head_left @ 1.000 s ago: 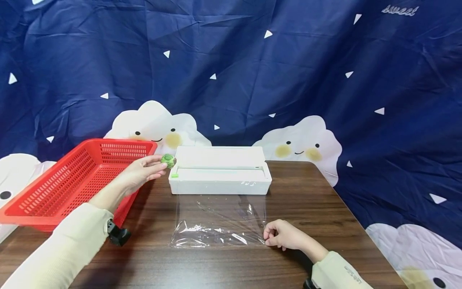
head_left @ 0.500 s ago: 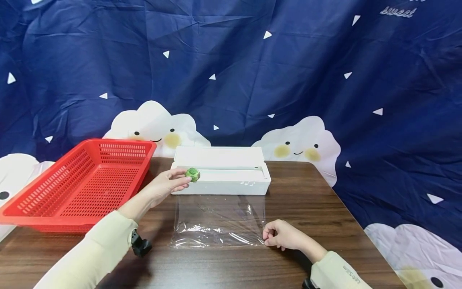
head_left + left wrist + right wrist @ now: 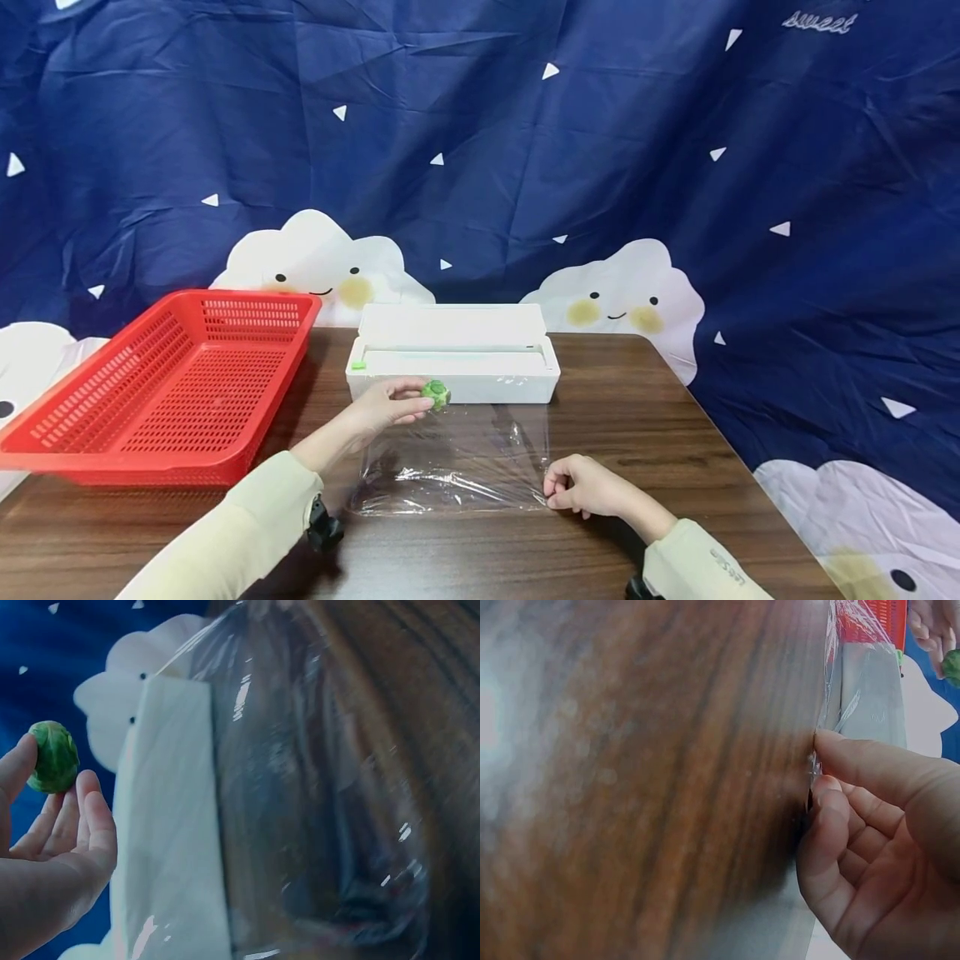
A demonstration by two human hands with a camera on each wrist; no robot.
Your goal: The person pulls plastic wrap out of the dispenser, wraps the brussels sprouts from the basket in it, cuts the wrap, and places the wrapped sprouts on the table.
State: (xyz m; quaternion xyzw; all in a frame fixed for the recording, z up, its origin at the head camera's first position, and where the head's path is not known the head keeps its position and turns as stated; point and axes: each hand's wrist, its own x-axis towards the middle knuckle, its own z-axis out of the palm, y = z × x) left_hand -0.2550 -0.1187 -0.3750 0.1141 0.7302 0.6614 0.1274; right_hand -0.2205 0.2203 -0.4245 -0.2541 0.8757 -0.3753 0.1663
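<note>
A small green Brussels sprout is pinched between the thumb and fingers of my left hand, held above the far part of a sheet of cling film. The left wrist view shows the sprout at the fingertips. The clear film stretches toward me from a white dispenser box whose lid stands raised. My right hand pinches the film's near right corner; in the right wrist view its thumb and index finger meet on the film's edge.
A red plastic basket with slotted walls stands on the left of the wooden table. A blue curtain with clouds hangs behind the table. A small green piece sits at the dispenser's left end.
My left hand has carried the sprout rightward and toward me, from beside the basket, past the dispenser's front, to above the film. The right hand keeps its place at the film's corner.
</note>
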